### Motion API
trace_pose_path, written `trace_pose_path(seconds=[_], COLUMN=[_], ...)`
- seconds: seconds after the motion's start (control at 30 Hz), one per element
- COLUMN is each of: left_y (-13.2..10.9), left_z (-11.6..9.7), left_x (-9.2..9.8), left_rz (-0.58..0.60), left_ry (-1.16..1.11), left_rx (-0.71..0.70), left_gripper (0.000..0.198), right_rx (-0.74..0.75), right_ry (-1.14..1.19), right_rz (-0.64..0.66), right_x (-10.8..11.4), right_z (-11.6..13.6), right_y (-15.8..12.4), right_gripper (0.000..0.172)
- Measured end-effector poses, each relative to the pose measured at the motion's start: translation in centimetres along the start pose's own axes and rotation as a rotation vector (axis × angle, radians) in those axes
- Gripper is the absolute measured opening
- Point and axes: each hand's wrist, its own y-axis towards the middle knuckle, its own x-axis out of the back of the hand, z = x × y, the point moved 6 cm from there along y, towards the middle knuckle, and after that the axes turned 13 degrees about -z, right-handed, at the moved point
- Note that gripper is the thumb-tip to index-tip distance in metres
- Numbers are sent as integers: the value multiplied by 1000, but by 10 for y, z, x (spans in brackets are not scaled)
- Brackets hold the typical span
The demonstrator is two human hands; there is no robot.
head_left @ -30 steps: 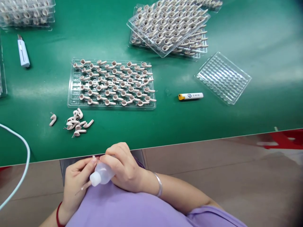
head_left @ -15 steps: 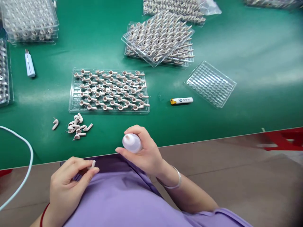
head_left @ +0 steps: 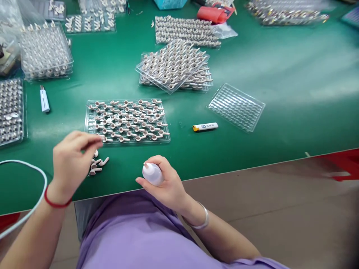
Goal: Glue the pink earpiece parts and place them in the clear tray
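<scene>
My left hand (head_left: 73,158) is pinched at the front left corner of a clear plastic tray (head_left: 90,116). Its fingertips close on an earbud shell, mostly hidden and blurred. The tray holds rows of white earbud shells (head_left: 129,133) with fine wires. Below the fingertips lies a small loose pile of earbud shells (head_left: 95,164), partly covered by my left hand. My right hand (head_left: 171,185) is wrapped round a translucent squeeze bottle (head_left: 153,174), its nozzle pointing up, over the front edge of the green table.
Stacked filled trays (head_left: 175,65) stand behind, with more trays (head_left: 46,52) at the back left. A clear tray (head_left: 237,108) and a white lighter (head_left: 205,127) lie right. A box cutter (head_left: 44,99) and a white cable (head_left: 42,175) are left.
My left hand has moved from my lap up to the tray's front left corner, carrying the earbud shell. My right hand still holds the bottle. The view has shifted, showing more of the table's back.
</scene>
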Motion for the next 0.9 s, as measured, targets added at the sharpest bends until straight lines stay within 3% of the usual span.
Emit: trace_pose_path(seconds=[0.1, 0.17, 0.2, 0.33, 0.43, 0.53, 0.7, 0.9], left_y=[43, 58, 63, 68, 66, 64, 43, -4], left_z=[24, 37, 42, 61, 66, 64, 46, 39], left_x=[-13, -30, -36, -57, -65, -55, -15, -1], left_rz=[5, 177, 215, 263, 290, 277, 209, 484], left_ry=[186, 222, 235, 344, 363, 353, 316, 297], left_rx=[-43, -74, -73, -32, -24, -15, 34, 231], left_gripper=[27, 64, 70, 38, 31, 35, 31, 22], right_rx=[-7, -9, -13, -38, -47, -54, -66, -76], right_ry=[-4, 5, 8, 10, 21, 29, 25, 17], right_rz=[-7, -10, -9, 4, 7, 6, -3, 5], right_x=[0, 0, 0, 0, 1, 1, 1, -1], right_z=[-1, -1, -1, -3, -3, -4, -5, -6], right_y=[0, 0, -1, -1, -1, -1, -2, -3], right_gripper=[28, 28, 28, 28, 29, 29, 29, 30])
